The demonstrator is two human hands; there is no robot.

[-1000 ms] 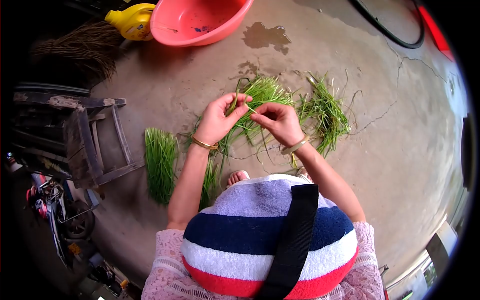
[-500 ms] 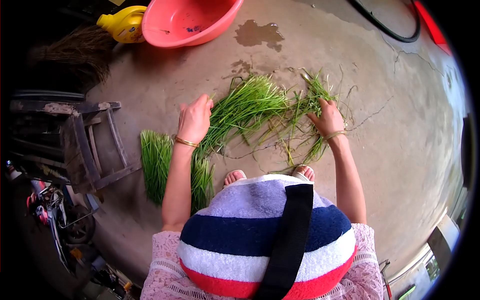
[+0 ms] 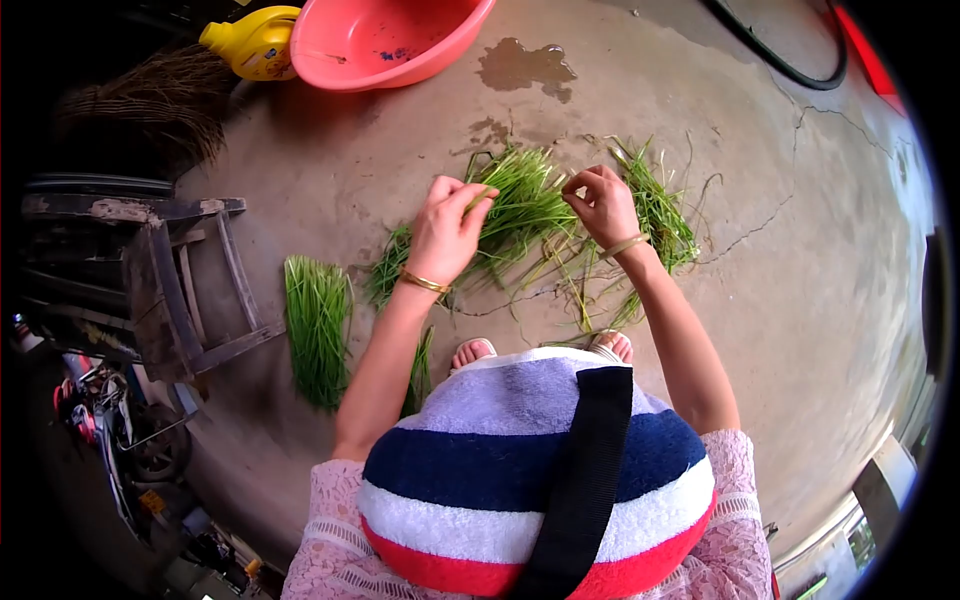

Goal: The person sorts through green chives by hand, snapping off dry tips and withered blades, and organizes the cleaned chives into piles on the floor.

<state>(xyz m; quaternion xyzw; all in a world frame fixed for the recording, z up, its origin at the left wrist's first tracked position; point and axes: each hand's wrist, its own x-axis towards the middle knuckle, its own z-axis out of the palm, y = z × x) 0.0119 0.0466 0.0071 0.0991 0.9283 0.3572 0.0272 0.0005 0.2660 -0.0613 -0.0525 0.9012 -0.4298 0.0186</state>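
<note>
My left hand (image 3: 448, 232) is closed in a pinch in front of the middle pile of green chives (image 3: 525, 195), with a bit of green chive showing at its fingertips. To the right, my right hand (image 3: 606, 210) has thumb and fingers pressed together, pointing towards the left hand. What it pinches, if anything, is too small to make out. Beyond that hand lies a looser heap of chives and trimmings (image 3: 660, 210). A neater bundle of chives (image 3: 316, 330) rests on the floor left of my left forearm, and more chive ends (image 3: 420, 368) show between that forearm and my knees.
A pink basin (image 3: 400, 75) and a yellow jug (image 3: 258, 45) stand at the far left, near a twig broom (image 3: 160, 100). A worn wooden stool (image 3: 185, 290) is on the left. A wet patch (image 3: 525, 65) darkens the concrete floor; a black hose (image 3: 770, 55) curves at upper right.
My left hand has moved right, over the middle pile. My right hand has left the right-hand heap and come left, so the two hands are now closer together.
</note>
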